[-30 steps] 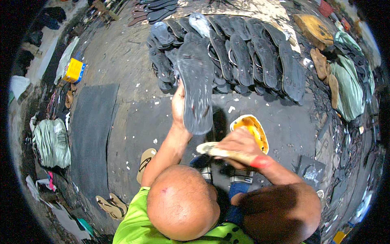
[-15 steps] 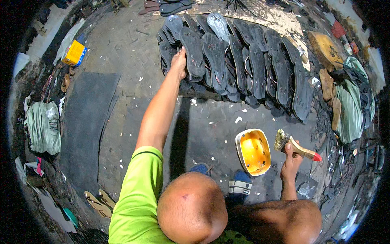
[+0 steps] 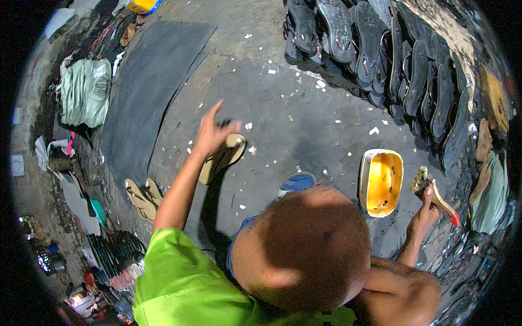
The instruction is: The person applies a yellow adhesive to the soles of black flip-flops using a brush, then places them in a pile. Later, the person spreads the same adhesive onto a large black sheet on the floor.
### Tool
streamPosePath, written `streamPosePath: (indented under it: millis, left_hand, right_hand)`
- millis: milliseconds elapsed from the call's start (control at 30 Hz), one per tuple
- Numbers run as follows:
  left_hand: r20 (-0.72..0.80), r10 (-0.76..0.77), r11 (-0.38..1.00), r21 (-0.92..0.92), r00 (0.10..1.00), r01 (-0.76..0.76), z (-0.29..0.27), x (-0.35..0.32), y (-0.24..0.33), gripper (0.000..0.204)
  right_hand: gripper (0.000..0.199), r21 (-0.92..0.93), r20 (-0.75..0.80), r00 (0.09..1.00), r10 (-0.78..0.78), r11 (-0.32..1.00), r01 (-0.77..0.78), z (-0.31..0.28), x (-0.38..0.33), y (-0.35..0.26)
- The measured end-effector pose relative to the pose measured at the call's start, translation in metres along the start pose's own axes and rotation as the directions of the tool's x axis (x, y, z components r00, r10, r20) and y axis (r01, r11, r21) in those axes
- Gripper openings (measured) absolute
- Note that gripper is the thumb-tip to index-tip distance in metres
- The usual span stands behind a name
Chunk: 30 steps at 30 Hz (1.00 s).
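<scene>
My left hand (image 3: 213,129) is stretched out to the left with its fingers spread. It hovers at the upper end of a tan sandal sole (image 3: 224,156) lying on the grey floor, and whether it touches the sole I cannot tell. My right hand (image 3: 426,211) grips a worn glue brush (image 3: 433,191) with a red-tipped handle, held just right of a yellow tub (image 3: 380,182) smeared with glue. A long row of black rubber soles (image 3: 408,60) lies overlapped at the far right.
A big black rubber sheet (image 3: 147,92) covers the floor at upper left, beside a green sack (image 3: 84,92). A pair of tan sandals (image 3: 141,193) lies at the left. A blue shoe (image 3: 298,182) shows in front of me. White scraps dot the floor.
My left hand has left the black sole on the row and swung back left to the tan sole. My right hand still holds the brush beside the tub.
</scene>
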<state>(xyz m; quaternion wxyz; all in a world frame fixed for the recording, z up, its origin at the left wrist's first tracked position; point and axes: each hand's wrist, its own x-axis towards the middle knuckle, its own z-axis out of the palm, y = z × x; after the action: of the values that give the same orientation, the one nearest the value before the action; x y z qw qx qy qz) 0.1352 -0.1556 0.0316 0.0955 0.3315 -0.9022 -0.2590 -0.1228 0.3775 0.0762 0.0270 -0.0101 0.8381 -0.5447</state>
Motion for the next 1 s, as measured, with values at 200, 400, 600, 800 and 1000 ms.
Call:
streamPosePath:
  millis: [200,400,600,800,1000]
  left_hand:
    - [0.024,-0.040,0.999,0.019,0.999,0.040,0.023,-0.144,-0.048,0.102]
    - [0.243,0.211,0.977,-0.088,0.947,-0.195,0.078,-0.075,0.059,0.059]
    - [-0.027,0.352,0.933,0.093,0.935,-0.349,0.151,-0.116,0.123,0.034]
    - [0.241,0.559,0.816,0.011,0.793,-0.579,0.163,-0.071,0.129,0.042]
    - [0.400,0.674,0.716,-0.148,0.621,-0.682,0.167,-0.035,0.121,0.046]
  right_hand:
    - [0.053,-0.318,0.214,0.976,-0.041,0.942,0.109,0.033,-0.003,0.019]
    - [0.088,-0.612,0.120,0.950,-0.288,0.732,0.299,0.063,0.006,0.047]
    - [0.039,-0.583,0.230,0.958,-0.173,0.764,0.278,0.042,-0.030,0.050]
    - [0.029,-0.411,0.237,0.971,-0.038,0.902,0.135,-0.032,-0.058,0.004]
    - [0.027,-0.642,0.159,0.987,-0.024,0.757,0.122,-0.043,-0.087,0.032]
